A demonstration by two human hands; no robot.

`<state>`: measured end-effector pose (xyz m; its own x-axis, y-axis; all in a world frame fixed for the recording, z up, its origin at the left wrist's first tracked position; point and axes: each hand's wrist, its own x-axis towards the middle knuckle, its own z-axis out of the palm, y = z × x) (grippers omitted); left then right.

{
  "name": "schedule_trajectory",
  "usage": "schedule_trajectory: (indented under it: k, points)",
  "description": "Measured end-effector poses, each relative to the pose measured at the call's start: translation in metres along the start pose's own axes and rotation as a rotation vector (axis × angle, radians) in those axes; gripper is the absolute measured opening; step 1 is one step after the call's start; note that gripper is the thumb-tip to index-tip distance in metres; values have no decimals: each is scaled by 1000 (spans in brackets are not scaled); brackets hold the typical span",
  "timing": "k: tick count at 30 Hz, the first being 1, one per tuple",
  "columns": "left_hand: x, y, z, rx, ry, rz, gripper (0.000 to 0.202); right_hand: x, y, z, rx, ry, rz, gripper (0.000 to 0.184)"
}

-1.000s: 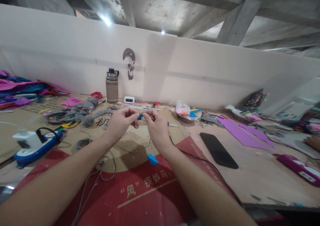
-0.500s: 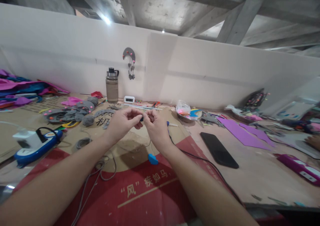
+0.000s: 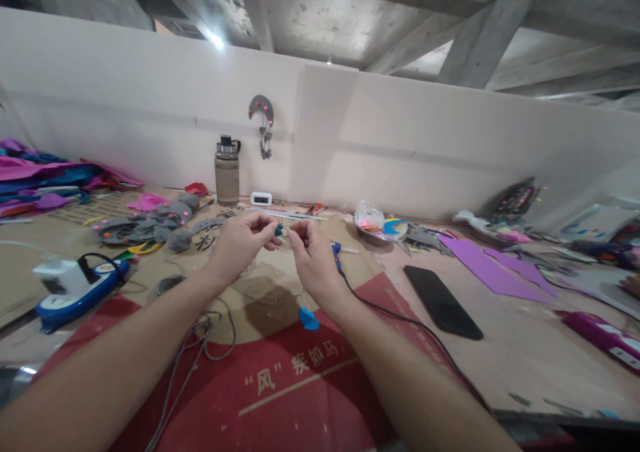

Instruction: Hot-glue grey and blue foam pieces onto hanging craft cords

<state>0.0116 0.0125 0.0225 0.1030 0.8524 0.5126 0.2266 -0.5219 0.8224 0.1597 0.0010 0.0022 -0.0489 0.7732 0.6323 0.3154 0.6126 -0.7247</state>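
Observation:
Between the thumb and fingers of my left hand [image 3: 244,244] is a small dark blue piece [image 3: 279,229], probably felt. My right hand [image 3: 315,257] is a short gap to the right of it, thumb and fingertips pinched together; whatever they hold is too small to make out. Below both hands a brighter blue cut piece [image 3: 309,319] lies on the red and tan cardboard [image 3: 295,405]. Loops of grey yarn [image 3: 220,357] trail over the cardboard by my left forearm. Partly hidden behind my right hand is a blue tool with a black cord [image 3: 400,317], seemingly a glue gun.
At left stand a blue power strip [image 3: 75,299], grey felt pieces [image 3: 135,229] and yellow scissors [image 3: 145,247]. A water bottle [image 3: 227,175] and small white clock [image 3: 261,199] are at the back. To the right lie a bowl [image 3: 375,237], black phone [image 3: 443,302] and purple sheets [image 3: 490,269].
My hands have moved slightly apart: the right fingertips have come away from the blue piece, which stays in my left fingers and shows more. The view has shifted a little.

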Motion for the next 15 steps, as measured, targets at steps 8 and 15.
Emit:
schedule_trajectory:
  k: [8,15]
  points:
    - [11,-6,-7,-228,182,-78,21,-6,-12,-1,-50,-101,-41,16]
    - [25,-13,-21,-508,374,-83,10,-4,2,-3,-25,-257,7,17]
